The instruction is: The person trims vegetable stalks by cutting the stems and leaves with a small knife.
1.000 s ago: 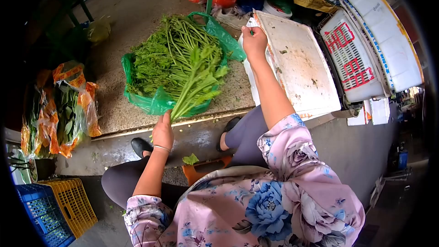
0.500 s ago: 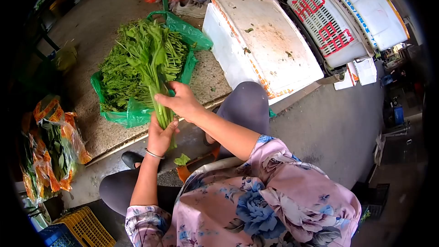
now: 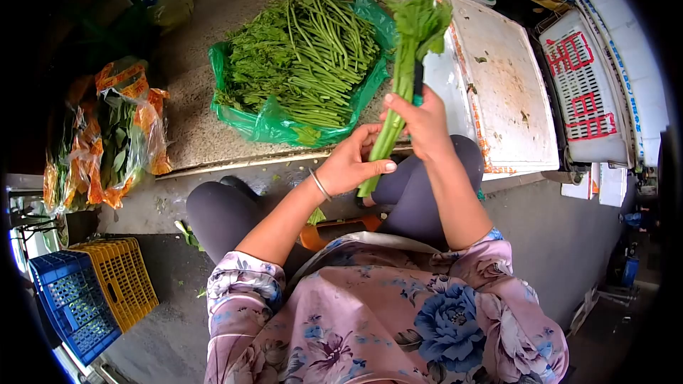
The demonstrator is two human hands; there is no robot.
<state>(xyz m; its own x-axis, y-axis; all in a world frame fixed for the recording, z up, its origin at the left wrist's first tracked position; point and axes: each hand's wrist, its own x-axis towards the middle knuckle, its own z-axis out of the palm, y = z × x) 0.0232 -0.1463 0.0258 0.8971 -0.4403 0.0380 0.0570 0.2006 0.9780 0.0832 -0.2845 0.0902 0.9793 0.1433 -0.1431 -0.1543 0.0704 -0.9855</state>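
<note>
A leafy bunch of celery [image 3: 407, 57] is held upright at a slight tilt above my knees, its leaves pointing away from me. My left hand [image 3: 353, 161] is closed around the lower stalks, thumb along the cut ends. Higher up, my right hand [image 3: 428, 126] grips the same stalks, thumb across them. A narrow black object [image 3: 418, 78] sticks up beside the stalks at my right hand; its kind I cannot make out. Left of the bunch, a green plastic bag [image 3: 267, 124] lies spread open, heaped with thin-stemmed greens [image 3: 306, 57].
A white foam box [image 3: 501, 85] stands to the right, with a white slatted crate [image 3: 578, 85] beyond it. On the left are orange-printed bags of leaves [image 3: 117, 135], plus a yellow crate [image 3: 124, 277] and a blue crate [image 3: 75, 306]. A low stone ledge [image 3: 188, 139] runs in front.
Both hands and the celery have moved right, away from over the green bag. My view has turned left. The black object at my right hand now shows.
</note>
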